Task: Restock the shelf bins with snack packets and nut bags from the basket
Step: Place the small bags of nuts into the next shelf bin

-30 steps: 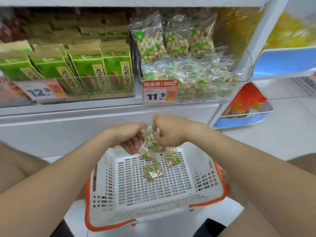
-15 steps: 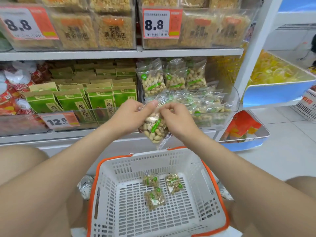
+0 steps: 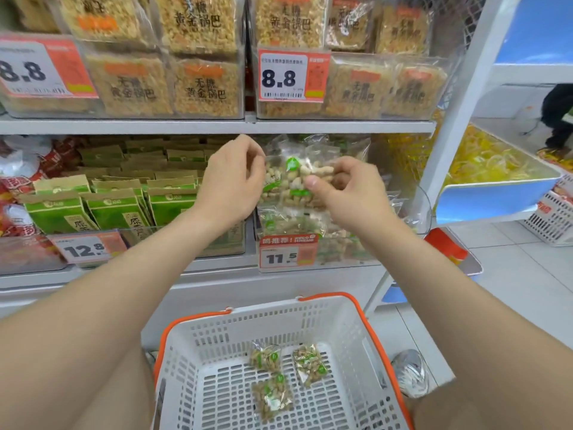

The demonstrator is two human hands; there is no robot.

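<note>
Both hands hold a clear nut bag [image 3: 293, 178] with green labels up inside the clear shelf bin [image 3: 423, 209] that carries the 11.5 price tag. My left hand [image 3: 231, 181] grips the bag's left edge. My right hand [image 3: 344, 189] pinches its right side between thumb and fingers. More nut bags [image 3: 297, 221] lie stacked under it in the bin. Below, the white basket [image 3: 223, 330] with orange rim stands on the floor, and three small nut bags [image 3: 273, 395] lie on its bottom.
Green snack packets [image 3: 117, 206] fill the bin to the left, behind a 12.8 tag. The shelf above holds rice-cracker packs [image 3: 201, 85] tagged 8.8. A white upright post [image 3: 459, 113] and a blue tray of yellow packets [image 3: 490, 169] stand at the right.
Both hands lifted the nut bag out of the basket and carried it up and forward into the 11.5 bin. The view tilted upward.
</note>
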